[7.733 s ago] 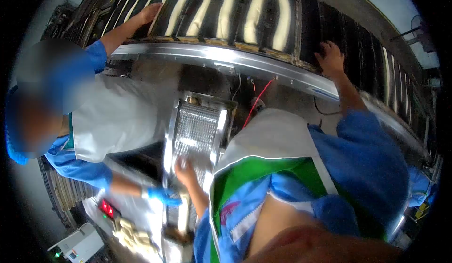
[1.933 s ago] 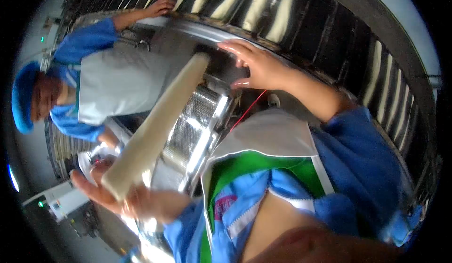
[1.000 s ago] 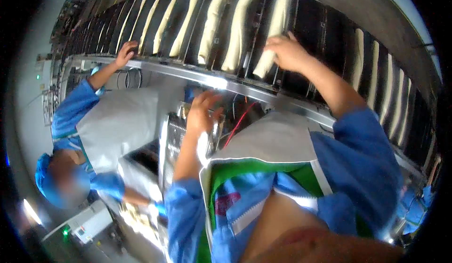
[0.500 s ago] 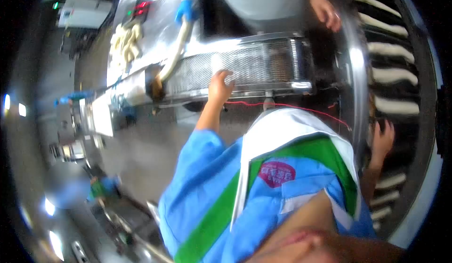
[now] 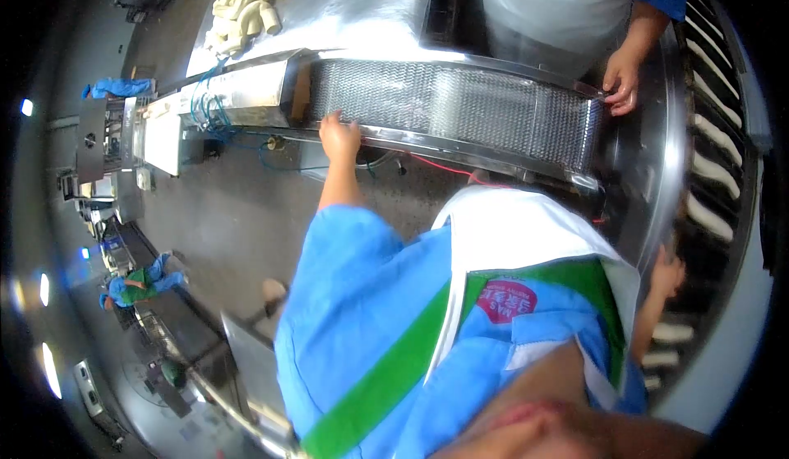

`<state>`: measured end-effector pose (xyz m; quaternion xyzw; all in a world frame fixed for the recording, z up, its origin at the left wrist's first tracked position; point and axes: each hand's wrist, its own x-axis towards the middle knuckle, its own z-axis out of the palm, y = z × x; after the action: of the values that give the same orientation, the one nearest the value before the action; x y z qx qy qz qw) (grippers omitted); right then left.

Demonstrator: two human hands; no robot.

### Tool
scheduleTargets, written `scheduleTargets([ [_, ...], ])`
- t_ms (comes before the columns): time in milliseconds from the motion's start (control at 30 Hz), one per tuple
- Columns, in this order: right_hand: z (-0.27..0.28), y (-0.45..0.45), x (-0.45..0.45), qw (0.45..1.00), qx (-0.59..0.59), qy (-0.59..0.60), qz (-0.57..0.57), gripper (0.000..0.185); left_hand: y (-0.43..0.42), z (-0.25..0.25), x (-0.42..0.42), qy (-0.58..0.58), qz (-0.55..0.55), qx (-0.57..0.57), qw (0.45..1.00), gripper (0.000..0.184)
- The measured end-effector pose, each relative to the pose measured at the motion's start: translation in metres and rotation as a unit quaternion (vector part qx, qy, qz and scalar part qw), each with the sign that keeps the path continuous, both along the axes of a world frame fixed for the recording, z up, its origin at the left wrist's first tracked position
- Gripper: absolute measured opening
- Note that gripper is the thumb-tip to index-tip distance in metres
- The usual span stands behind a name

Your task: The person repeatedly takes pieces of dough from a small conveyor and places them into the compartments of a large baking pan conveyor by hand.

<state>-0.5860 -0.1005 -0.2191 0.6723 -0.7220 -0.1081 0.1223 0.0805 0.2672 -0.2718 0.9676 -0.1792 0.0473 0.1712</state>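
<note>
At the near rail of the mesh conveyor (image 5: 485,101), my left hand (image 5: 339,136) rests with its fingers loosely bent and a little apart, holding nothing visible. My right hand (image 5: 668,274) lies low at the right, beside the metal rim (image 5: 670,163) of the dark grooved trays (image 5: 713,274). Its fingers are apart and nothing shows in them. Pale dough strips (image 5: 708,217) lie in separate grooves above and below that hand. No dough is visible on the mesh.
A co-worker's hand (image 5: 623,81) is near the conveyor's right end, below a blue sleeve. Curved dough pieces (image 5: 245,7) are heaped on the metal table (image 5: 353,7). A red cable (image 5: 444,166) runs under the conveyor. Other people (image 5: 144,285) stand farther off at left.
Since half a second ago, the dough strip over the conveyor's left end and the co-worker's gloved hand have left view. Earlier, my hands carried a long strip and my right hand touched one in a groove.
</note>
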Motion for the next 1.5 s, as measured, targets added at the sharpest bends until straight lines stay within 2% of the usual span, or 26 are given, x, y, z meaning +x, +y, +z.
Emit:
scheduleTargets([
  [100, 0.005, 0.007, 0.012, 0.999, -0.032, -0.003, -0.021, 0.074, 0.001, 0.006, 0.017, 0.034, 0.049, 0.018, 0.998, 0.053],
  [167, 0.016, 0.008, 0.033, 0.999, -0.025, -0.012, -0.019, 0.075, 0.005, 0.004, 0.031, 0.013, 0.039, 0.025, 0.999, 0.054],
  [333, -0.019, -0.041, 0.014, 0.995, -0.013, -0.074, -0.063, 0.074, -0.002, 0.016, 0.043, -0.019, 0.018, 0.049, 0.998, 0.054],
  [400, -0.028, -0.057, 0.011, 0.993, -0.036, -0.111, -0.004, 0.073, -0.001, 0.015, 0.047, -0.014, 0.021, 0.058, 0.998, 0.053],
  [533, -0.022, -0.076, 0.038, 0.993, -0.029, -0.104, -0.041, 0.076, 0.005, 0.013, 0.053, -0.03, 0.01, 0.091, 0.995, 0.051],
  [700, -0.05, -0.115, 0.031, 0.99, -0.062, -0.119, 0.032, 0.077, 0.014, 0.015, 0.053, -0.031, 0.005, 0.099, 0.995, 0.052],
  [800, -0.057, -0.134, 0.033, 0.991, -0.068, -0.114, 0.012, 0.076, 0.016, 0.022, 0.048, -0.017, 0.01, 0.11, 0.994, 0.053],
  [867, -0.062, -0.141, 0.034, 0.99, -0.073, -0.116, 0.041, 0.075, 0.018, 0.022, 0.049, -0.016, 0.007, 0.117, 0.993, 0.053],
  [933, -0.061, -0.147, 0.038, 0.992, -0.058, -0.113, 0.004, 0.076, 0.022, 0.022, 0.05, -0.021, -0.013, 0.121, 0.992, 0.053],
  [1033, -0.052, -0.144, 0.045, 0.993, -0.022, -0.119, -0.012, 0.078, 0.015, 0.025, 0.05, -0.034, -0.034, 0.128, 0.991, 0.054],
  [1067, -0.063, -0.149, 0.036, 0.995, -0.065, -0.071, 0.026, 0.077, 0.01, 0.028, 0.049, -0.033, -0.042, 0.126, 0.991, 0.054],
  [1133, -0.063, -0.144, 0.035, 0.991, -0.081, -0.078, 0.071, 0.073, -0.001, 0.033, 0.047, -0.03, -0.062, 0.166, 0.984, 0.054],
  [1167, -0.035, -0.127, 0.062, 0.991, -0.049, -0.123, 0.032, 0.07, 0.005, 0.016, 0.06, -0.039, -0.071, 0.205, 0.976, 0.056],
  [1200, -0.015, -0.099, 0.085, 0.987, -0.089, -0.132, 0.031, 0.067, 0.007, 0.004, 0.069, 0.0, -0.079, 0.176, 0.981, 0.058],
  [1233, -0.008, -0.087, 0.083, 0.973, -0.06, -0.22, 0.03, 0.06, 0.008, -0.014, 0.082, -0.016, -0.125, 0.175, 0.976, 0.06],
  [1267, 0.015, -0.064, 0.111, 0.975, -0.061, -0.212, 0.021, 0.054, -0.003, 0.002, 0.078, 0.003, -0.135, 0.206, 0.969, 0.06],
  [1300, 0.014, -0.051, 0.122, 0.971, -0.127, -0.202, 0.007, 0.051, -0.017, 0.021, 0.071, 0.021, -0.147, 0.237, 0.96, 0.06],
  [1333, 0.015, -0.043, 0.122, 0.976, -0.074, -0.201, -0.033, 0.055, -0.022, 0.025, 0.075, 0.009, -0.184, 0.285, 0.941, 0.062],
  [1367, -0.015, -0.047, 0.117, 0.977, -0.062, -0.19, -0.068, 0.062, -0.025, 0.029, 0.079, -0.006, -0.222, 0.328, 0.918, 0.064],
  [1400, 0.01, -0.032, 0.145, 0.967, -0.016, -0.224, -0.116, 0.067, -0.018, 0.003, 0.108, -0.011, -0.213, 0.288, 0.934, 0.059],
  [1467, 0.006, -0.029, 0.151, 0.967, -0.014, -0.231, -0.106, 0.067, -0.035, 0.027, 0.09, 0.021, -0.185, 0.386, 0.904, 0.054],
  [1500, 0.007, -0.026, 0.149, 0.964, -0.02, -0.236, -0.119, 0.067, -0.03, 0.021, 0.094, -0.005, -0.209, 0.408, 0.889, 0.052],
])
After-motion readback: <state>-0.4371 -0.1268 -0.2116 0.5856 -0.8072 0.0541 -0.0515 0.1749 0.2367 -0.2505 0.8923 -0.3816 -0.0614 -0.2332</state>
